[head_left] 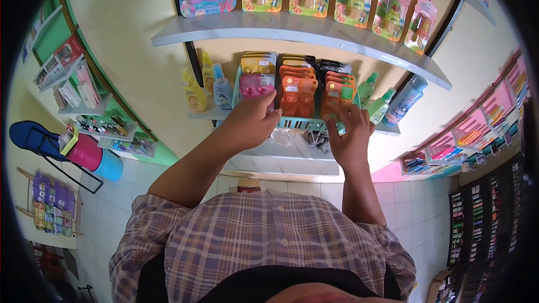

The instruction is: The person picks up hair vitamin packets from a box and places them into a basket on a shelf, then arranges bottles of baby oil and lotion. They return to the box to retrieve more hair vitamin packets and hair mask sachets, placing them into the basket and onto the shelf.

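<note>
A teal plastic basket point(303, 124) holds upright rows of carded blister packs on the lower shelf. At its left, my left hand point(257, 122) has its fingers closed at the right edge of a pink blister pack point(256, 85). Orange blister packs point(297, 94) with round moulded bumps fill the middle row. More orange packs point(339, 88), one with a green label, stand at the right. My right hand point(349, 134) is by the basket's front right, fingers bent and apart, the fingertips close to these packs. Yellow and black cards show behind.
Yellow bottles point(193, 91) and a blue spray bottle point(223, 87) stand left of the basket. Green bottles point(383, 105) and a tall blue bottle point(405, 100) stand right. Overhead, a grey shelf point(281, 27) carries carded toys. Clear plastic and dark cable-like items lie below the basket.
</note>
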`<state>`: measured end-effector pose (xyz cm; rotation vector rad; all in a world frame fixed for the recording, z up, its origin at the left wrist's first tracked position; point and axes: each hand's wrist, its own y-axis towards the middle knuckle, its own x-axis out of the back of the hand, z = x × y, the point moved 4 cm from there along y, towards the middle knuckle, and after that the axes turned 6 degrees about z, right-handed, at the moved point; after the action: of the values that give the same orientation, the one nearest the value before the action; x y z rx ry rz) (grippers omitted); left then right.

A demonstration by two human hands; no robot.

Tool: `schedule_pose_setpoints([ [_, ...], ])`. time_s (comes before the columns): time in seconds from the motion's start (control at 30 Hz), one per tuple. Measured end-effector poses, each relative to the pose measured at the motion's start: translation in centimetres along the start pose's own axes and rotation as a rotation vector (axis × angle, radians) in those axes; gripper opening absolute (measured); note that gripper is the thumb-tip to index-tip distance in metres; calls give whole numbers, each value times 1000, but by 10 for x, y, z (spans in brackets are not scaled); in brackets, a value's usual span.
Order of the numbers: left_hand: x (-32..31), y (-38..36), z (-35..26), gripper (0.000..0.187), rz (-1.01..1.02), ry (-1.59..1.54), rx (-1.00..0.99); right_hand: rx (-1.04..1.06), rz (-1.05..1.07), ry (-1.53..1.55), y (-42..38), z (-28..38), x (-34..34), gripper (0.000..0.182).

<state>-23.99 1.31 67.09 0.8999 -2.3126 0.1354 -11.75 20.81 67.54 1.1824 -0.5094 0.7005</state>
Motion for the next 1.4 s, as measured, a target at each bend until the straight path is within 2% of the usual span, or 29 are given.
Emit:
schedule_pose_setpoints([
  [0.07,-5,1,5,57,-30,31,-19,31,14,-124,0,10,-6,20],
  [0.13,-6,1,-4,56,42,4,62,35,36,-177,0,18,-8,21],
  [0.2,-9,1,-5,56,53,36,63,16,67,-266,-1,23,-10,24],
  [0.33,-13,-2,-5,57,119,115,105,-41,120,-310,-2,24,-18,31],
  [0.53,-16,-7,1,61,104,75,106,-61,216,-358,-2,32,-20,39],
  [0.67,-16,-6,10,61,60,140,69,-45,227,-342,-1,32,-20,37],
  [0.73,7,-11,2,46,-263,298,-129,-55,240,-338,1,35,-14,36],
  [0.77,19,-12,1,46,-267,301,-124,-49,199,-310,1,36,-7,35],
  [0.83,54,-12,-15,27,-268,416,-88,-21,112,-261,-1,36,4,33],
  [0.87,61,-5,-10,27,-269,418,-79,-19,117,-254,-4,33,7,33],
  [0.93,70,8,-5,18,-278,674,-171,39,41,-185,-12,27,17,31],
  [1.1,68,22,10,26,-164,807,-2,-62,21,-105,-42,1,27,21],
  [1.27,63,15,23,32,-235,683,-54,-243,-13,-111,-72,-35,29,13],
  [1.4,60,11,28,27,-310,654,-155,-312,-7,-71,-88,-53,30,13],
])
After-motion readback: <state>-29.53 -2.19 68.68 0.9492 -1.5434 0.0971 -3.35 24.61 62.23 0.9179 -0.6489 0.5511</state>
